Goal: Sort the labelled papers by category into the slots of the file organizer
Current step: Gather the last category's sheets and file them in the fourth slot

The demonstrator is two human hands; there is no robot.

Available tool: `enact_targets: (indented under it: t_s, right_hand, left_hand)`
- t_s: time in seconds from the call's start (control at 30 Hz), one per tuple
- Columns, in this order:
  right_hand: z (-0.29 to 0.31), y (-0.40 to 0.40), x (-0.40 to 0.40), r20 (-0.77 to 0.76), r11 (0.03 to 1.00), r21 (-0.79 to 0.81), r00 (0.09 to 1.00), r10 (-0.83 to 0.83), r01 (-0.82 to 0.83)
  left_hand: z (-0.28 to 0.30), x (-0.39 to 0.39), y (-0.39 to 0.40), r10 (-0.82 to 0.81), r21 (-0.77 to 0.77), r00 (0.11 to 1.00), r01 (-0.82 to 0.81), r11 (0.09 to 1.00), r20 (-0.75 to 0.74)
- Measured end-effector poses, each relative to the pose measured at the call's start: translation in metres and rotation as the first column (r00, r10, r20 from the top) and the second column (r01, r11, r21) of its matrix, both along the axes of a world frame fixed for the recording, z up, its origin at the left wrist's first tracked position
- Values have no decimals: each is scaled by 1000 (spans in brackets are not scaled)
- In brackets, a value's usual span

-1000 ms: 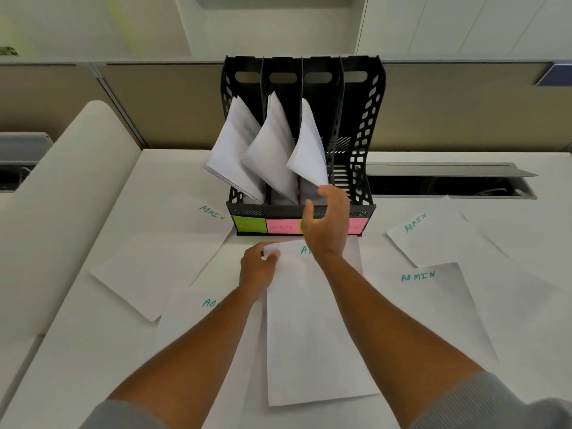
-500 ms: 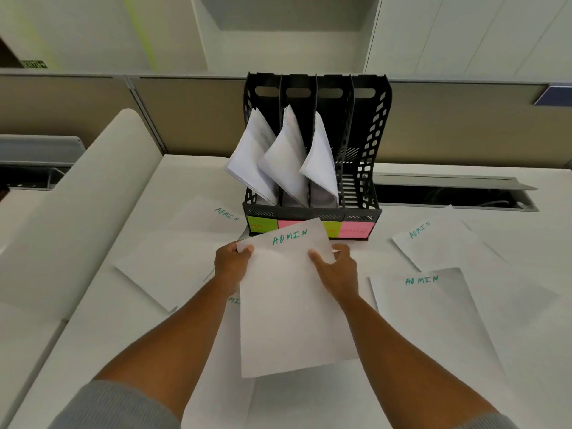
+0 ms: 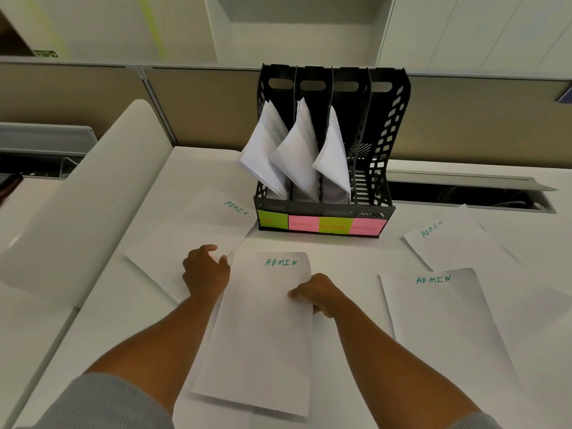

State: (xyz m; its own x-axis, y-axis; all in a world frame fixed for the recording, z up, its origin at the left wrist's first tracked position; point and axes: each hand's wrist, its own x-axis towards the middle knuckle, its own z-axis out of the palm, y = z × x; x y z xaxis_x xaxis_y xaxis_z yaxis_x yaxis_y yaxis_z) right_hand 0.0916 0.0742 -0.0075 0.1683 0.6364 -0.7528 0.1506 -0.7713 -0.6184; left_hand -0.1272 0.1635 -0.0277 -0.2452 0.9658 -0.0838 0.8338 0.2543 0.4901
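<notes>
head view: the right hand (image 3: 318, 295) pinches the right edge of the held admin sheet (image 3: 266, 329), thumb on top and fingers curled beneath. the left hand (image 3: 205, 270) is beside the sheet's upper left corner, fingers loosely curled over another admin sheet (image 3: 192, 243) lying flat on the desk (image 3: 102, 308); whether it grips either paper i cannot tell. the held sheet sits over the middle of the desk's near half, just in front of the file organizer (image 3: 325, 181). its long axis runs from the person toward the organizer, heading end away from the person, and it curls slightly at the far right corner.

judging by the labels, this sheet belongs in the rightmost slot (image 3: 370, 187), which carries the pink sticky note (image 3: 367, 226) reading admin and looks empty; the three slots to its left each hold leaning papers. to do it well, support both long edges so the sheet stays stiff, stand it upright, and slide it down clear of the neighbouring stack. two more admin sheets (image 3: 448, 320) lie toward the desk's right edge.
</notes>
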Motion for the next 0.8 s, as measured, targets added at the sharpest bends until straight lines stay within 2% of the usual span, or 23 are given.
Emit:
enact_targets:
  t_s: [0.13, 0.27, 0.43, 0.57, 0.63, 0.8]
  right_hand:
    - [4, 7, -8, 40, 997, -20, 997, 71, -70]
    - [3, 7, -12, 9, 995, -42, 996, 93, -93]
    - [-2, 3, -12, -32, 996, -34, 997, 76, -77]
    - [-4, 2, -7, -59, 999, -16, 998, 33, -34]
    - [-3, 2, -3, -56, 1000, -4, 998, 13, -13]
    - [1, 1, 10, -30, 995, 81, 998, -49, 51]
  left_hand:
    - [-8, -11, -8, 115, -141, 984, -134, 981, -137]
    - [-15, -18, -15, 99, -166, 987, -120, 979, -130]
    - [-14, -23, -20, -6, -160, 1000, 8, 987, 13]
    - [-12, -18, -23, -82, -110, 968, 111, 988, 239]
    - [-11, -13, -23, -28, -93, 934, 65, 994, 356]
    - [-12, 3, -16, 107, -123, 845, -49, 991, 523]
